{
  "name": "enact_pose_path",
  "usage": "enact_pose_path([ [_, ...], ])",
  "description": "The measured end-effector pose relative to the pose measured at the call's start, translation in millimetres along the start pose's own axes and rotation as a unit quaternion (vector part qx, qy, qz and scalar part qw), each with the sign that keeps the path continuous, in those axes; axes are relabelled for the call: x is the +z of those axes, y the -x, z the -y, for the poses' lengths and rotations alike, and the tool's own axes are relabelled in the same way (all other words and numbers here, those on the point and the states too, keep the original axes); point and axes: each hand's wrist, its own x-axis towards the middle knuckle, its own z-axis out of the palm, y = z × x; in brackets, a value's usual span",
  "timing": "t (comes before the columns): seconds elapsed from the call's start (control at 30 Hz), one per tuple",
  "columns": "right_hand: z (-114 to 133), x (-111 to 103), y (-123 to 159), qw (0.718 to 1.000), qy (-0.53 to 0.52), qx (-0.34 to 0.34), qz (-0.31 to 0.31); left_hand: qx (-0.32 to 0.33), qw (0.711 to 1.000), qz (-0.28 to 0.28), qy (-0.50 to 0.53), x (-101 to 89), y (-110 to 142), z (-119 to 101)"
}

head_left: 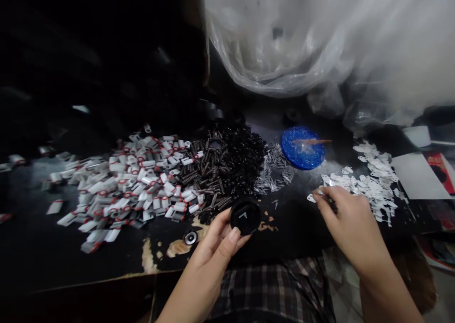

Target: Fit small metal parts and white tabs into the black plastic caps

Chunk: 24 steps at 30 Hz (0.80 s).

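Note:
My left hand (216, 240) holds a round black part (245, 215) between thumb and fingers, just above the table's front edge. A small pale piece lies inside the part. My right hand (346, 221) reaches to the right, fingertips pinched on a small white flat piece (312, 198) at the near edge of a heap of white flat pieces (369, 183).
On the dark table (106, 261) lie a heap of white-and-red clips (124, 185), dark springs (208, 176), small black parts (245, 150) and thin silvery pieces (272, 171). A blue round lid (302, 148) holds a brown stick. A clear plastic bag (320, 43) hangs behind. A small ring (191, 238) lies near the edge.

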Motion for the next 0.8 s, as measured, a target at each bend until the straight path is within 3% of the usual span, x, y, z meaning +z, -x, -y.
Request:
enact_pose_path([
  [0.13, -16.1, 1.7, 1.0, 0.997, 0.069, -0.002, 0.014, -0.011, 1.0, -0.015, 0.006, 0.1, -3.5, 0.1],
  [0.23, -14.8, 3.7, 0.4, 0.997, 0.075, -0.001, 0.017, -0.017, 1.0, -0.025, 0.004, -0.9, -4.1, 1.6],
  [0.3, -3.8, 3.6, -0.2, 0.999, 0.042, 0.001, 0.025, -0.007, 1.0, -0.01, 0.004, -2.3, -2.4, 4.5],
  [0.4, 25.1, 1.1, -0.4, 0.994, -0.065, -0.022, 0.084, 0.024, 0.999, 0.021, 0.017, -2.3, 1.0, 9.0],
  [0.5, 56.9, -1.5, -0.5, 0.968, -0.173, -0.071, 0.165, 0.052, 0.996, 0.045, 0.051, 4.0, 2.4, 6.2],
  [0.57, 71.9, -0.9, -0.4, 0.953, -0.222, -0.094, 0.182, 0.058, 0.992, 0.072, 0.085, 10.3, 1.8, -1.0],
  [0.67, 81.2, 4.7, 1.4, 0.947, -0.274, -0.098, 0.134, 0.04, 0.984, 0.088, 0.15, 17.1, 0.1, -12.9],
  [0.8, 80.8, 12.4, 7.5, 0.94, -0.31, -0.136, 0.037, 0.017, 0.977, 0.066, 0.204, 19.0, -1.2, -19.3],
])
